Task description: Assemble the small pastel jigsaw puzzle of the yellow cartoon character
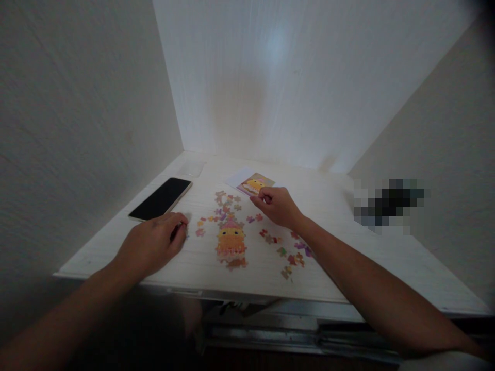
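A partly joined jigsaw puzzle [231, 242] lies flat mid-table, showing a yellow-orange figure with two dark eyes. My left hand [154, 242] rests on the table left of it, fingers curled with the tips pressed together. A small bluish bit shows under those tips, but I cannot tell what they hold. My right hand [278, 206] is closed above the puzzle's upper right, at the near edge of a picture card [255, 182] with the same figure. Whatever may be in its curled fingers is hidden. Loose puzzle pieces [293, 257] lie below my right forearm, and more puzzle pieces [227, 201] lie above the joined part.
A phone [160, 198] with a dark screen lies at the left, near a clear plastic sheet or bag [191, 168]. A blurred-out dark object [389, 203] stands at the right. Walls close the white table [216, 282] at the left, back and right.
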Demonstrator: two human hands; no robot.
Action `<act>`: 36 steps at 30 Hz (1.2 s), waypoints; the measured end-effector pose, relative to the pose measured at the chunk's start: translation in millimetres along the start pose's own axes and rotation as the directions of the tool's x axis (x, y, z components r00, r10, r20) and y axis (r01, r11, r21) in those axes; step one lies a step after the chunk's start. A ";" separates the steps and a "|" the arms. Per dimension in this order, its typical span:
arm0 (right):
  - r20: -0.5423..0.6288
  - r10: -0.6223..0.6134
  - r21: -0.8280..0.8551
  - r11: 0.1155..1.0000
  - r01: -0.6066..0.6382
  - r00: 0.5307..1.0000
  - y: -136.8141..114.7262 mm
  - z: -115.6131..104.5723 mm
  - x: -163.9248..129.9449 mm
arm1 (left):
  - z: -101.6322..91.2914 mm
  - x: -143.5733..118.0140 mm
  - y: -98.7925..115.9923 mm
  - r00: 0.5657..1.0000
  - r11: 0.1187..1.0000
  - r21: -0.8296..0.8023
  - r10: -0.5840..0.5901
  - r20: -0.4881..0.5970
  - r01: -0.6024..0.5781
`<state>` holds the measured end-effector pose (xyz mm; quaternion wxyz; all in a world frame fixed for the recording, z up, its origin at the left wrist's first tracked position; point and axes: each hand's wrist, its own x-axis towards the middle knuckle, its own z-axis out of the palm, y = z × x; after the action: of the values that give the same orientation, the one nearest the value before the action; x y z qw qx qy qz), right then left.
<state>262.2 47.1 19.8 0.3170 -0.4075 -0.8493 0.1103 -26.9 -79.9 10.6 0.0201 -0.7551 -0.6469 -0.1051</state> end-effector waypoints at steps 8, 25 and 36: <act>0.006 -0.005 0.003 1.000 0.005 1.000 -0.4 0.3 -0.5 | 0.3 -1.2 -1.1 1.000 1.000 0.002 0.013 -0.016 -0.013; 0.033 0.011 -0.018 1.000 -0.010 0.999 1.9 4.0 -0.9 | 3.3 -2.7 -1.0 0.997 1.000 0.012 0.024 -0.070 -0.023; 0.079 0.034 -0.041 0.999 -0.031 0.996 4.2 2.1 1.0 | 5.2 -1.6 -3.5 0.998 0.999 0.013 0.033 -0.055 -0.032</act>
<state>263.0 50.7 16.8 0.2728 -0.4228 -0.8565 0.1150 -29.9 -80.0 4.9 0.0443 -0.7622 -0.6343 -0.1214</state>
